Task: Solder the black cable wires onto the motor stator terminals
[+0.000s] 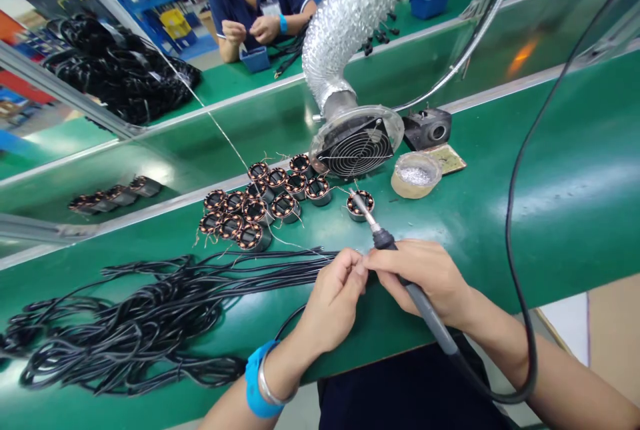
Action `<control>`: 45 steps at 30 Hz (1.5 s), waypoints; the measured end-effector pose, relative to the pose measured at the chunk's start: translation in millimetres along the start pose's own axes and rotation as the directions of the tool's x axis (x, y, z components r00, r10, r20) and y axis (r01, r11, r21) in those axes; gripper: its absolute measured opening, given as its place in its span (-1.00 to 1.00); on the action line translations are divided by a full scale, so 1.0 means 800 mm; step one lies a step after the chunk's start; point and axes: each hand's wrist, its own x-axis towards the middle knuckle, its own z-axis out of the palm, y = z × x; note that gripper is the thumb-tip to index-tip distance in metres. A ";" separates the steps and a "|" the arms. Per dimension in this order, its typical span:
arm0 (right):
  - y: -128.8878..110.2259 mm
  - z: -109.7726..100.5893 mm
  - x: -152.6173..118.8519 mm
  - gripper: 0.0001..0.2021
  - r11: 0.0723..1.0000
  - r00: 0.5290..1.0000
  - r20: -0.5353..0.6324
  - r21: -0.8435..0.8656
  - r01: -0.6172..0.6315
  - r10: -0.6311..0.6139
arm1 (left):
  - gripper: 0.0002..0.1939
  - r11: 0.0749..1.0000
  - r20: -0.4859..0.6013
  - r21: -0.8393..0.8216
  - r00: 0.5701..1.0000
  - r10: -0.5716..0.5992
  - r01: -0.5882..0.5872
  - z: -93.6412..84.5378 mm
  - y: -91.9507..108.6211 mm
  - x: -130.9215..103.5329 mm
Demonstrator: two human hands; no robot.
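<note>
My right hand is closed around the dark handle of a soldering iron, whose metal tip points up and left over a single wound motor stator. My left hand is pinched, its fingertips meeting those of my right hand. What the left fingers hold is too small to make out; a black cable runs out beneath that wrist. Several more stators with copper windings stand grouped to the left. A bundle of black cables lies on the green table, its straight ends reaching toward my left hand.
A fan guard on a silver duct stands behind the stators. Right of it are a round cup of solder-like material and a black holder. The iron's cord loops at the right. Across the bench sits a person.
</note>
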 end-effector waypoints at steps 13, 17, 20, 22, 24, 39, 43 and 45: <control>-0.005 0.007 -0.013 -0.73 0.991 0.993 -0.100 0.121 -0.051 0.063 | -0.64 0.921 0.232 -0.320 0.961 -0.150 0.221 -0.003 -0.001 0.013; -0.003 0.010 -0.023 -0.71 0.980 0.978 -0.174 0.182 -0.085 0.117 | -0.64 0.807 0.338 -0.471 0.918 -0.209 0.357 0.000 0.002 0.016; 0.000 -0.001 -0.032 -0.72 0.970 0.970 -0.140 0.171 -0.175 0.200 | -0.65 0.798 0.263 -0.507 0.940 -0.219 0.328 0.003 0.003 0.015; 0.002 -0.010 -0.035 -0.70 0.955 0.970 -0.051 0.193 -0.226 0.239 | -0.65 0.802 0.212 -0.517 0.953 -0.217 0.298 0.005 0.002 0.013; 0.002 -0.014 -0.037 -0.71 0.949 0.974 0.033 0.220 -0.225 0.223 | -0.64 0.812 0.178 -0.513 0.960 -0.216 0.278 0.006 0.001 0.012; 0.000 0.027 -0.044 -0.76 0.934 0.916 -0.195 0.136 -0.329 0.351 | -0.72 0.896 -0.118 -0.409 0.964 -0.238 0.171 0.025 -0.006 0.011; -0.003 0.013 -0.044 -0.75 0.939 0.921 -0.194 0.129 -0.318 0.338 | -0.73 0.912 -0.120 -0.379 0.969 -0.217 0.157 0.026 -0.009 0.011; -0.006 0.001 -0.044 -0.70 0.931 0.916 -0.188 0.158 -0.329 0.355 | -0.72 0.908 -0.115 -0.389 0.970 -0.215 0.155 0.027 -0.008 0.011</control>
